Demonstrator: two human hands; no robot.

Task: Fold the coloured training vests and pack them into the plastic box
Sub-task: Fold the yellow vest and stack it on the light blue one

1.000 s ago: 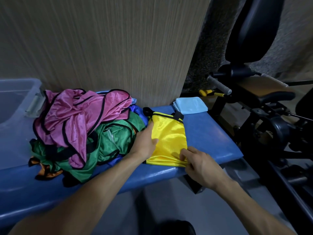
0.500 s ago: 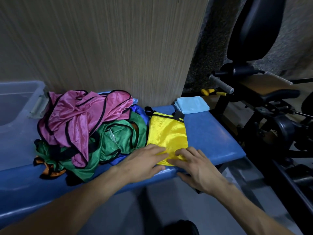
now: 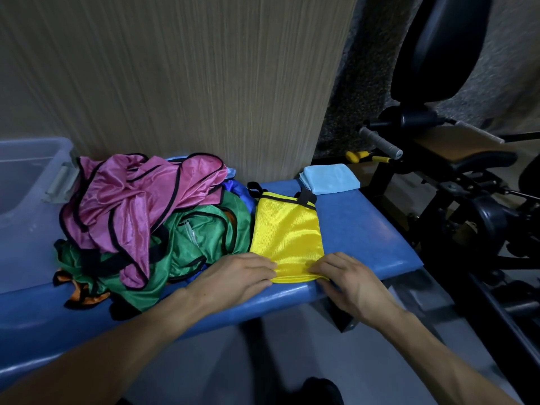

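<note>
Lying lengthwise, yellow vest (image 3: pixel 287 233) straps (image 3: pixel 305 195) far.

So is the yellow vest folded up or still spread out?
Folded: the yellow vest lies as a narrow flat rectangle with doubled layers at its near edge.

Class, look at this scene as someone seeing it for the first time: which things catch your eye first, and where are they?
The bright yellow vest lies flat on the blue bench, both hands, left and right, at its near edge. Left of it sits a crumpled heap with a pink vest on top of green ones. A folded light blue cloth rests at the far right corner.
</note>
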